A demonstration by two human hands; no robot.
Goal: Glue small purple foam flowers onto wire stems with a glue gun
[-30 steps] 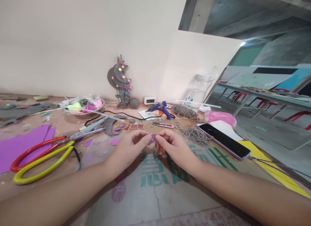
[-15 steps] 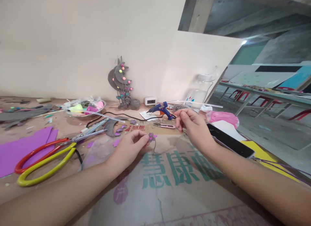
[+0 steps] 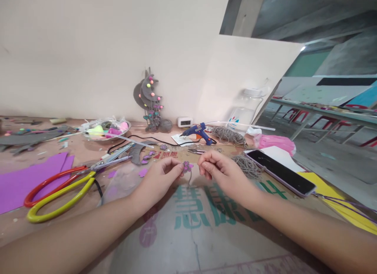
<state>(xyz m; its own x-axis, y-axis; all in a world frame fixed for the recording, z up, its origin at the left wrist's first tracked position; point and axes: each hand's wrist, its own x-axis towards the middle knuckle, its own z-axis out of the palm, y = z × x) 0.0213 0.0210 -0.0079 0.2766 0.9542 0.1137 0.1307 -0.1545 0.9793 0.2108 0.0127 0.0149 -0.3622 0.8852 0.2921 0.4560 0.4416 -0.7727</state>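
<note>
My left hand (image 3: 165,175) is closed, pinching a small purple flower (image 3: 187,167) with grey yarn wound over it. A short tail of the grey yarn (image 3: 189,179) hangs from the flower above the cardboard. Just to the right, my right hand (image 3: 220,170) has thumb and fingers pressed together, apart from the flower. What sits between those fingertips, if anything, is too small to make out. Behind my right hand lies a loose bundle of grey yarn (image 3: 247,167). Beyond the hands, snips (image 3: 196,151) lie partly hidden by my right hand.
Scissors (image 3: 63,191) with red and yellow handles lie at left by purple sheets (image 3: 35,179). A blue glue gun (image 3: 198,132) stands behind, near a white clock (image 3: 185,121) and a decorated moon (image 3: 149,91). A phone (image 3: 281,172) and a bottle (image 3: 246,109) are at right.
My right hand has moved left and down, close to the flower, uncovering the grey yarn bundle. My left hand keeps its pinch. The view has shifted slightly.
</note>
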